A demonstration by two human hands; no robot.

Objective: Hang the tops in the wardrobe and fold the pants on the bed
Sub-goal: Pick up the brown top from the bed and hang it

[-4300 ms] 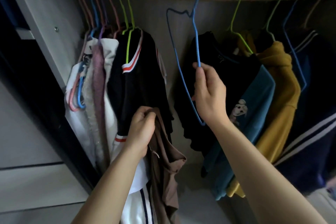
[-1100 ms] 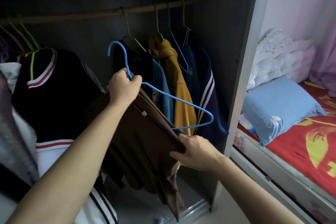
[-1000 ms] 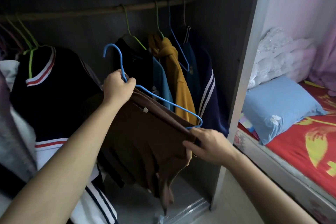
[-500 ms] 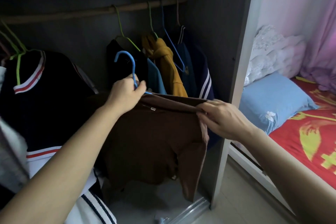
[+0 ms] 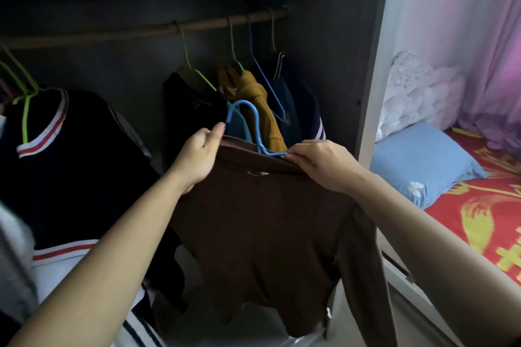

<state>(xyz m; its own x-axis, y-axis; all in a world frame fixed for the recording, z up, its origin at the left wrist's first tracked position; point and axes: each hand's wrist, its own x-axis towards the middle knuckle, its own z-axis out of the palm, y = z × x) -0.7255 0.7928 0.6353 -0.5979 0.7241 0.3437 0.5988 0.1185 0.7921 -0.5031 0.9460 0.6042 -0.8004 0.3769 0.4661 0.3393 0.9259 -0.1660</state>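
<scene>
Several tops hang inside the wardrobe.

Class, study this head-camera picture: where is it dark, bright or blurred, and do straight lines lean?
Head view: wardrobe interior dim, brown top losing detail; bed side bright; clothes at the left edge smeared by blur; the side panel leans, likely wide-angle distortion; left hand and right hand fairly sharp.

Brown top, blue hanger
</scene>
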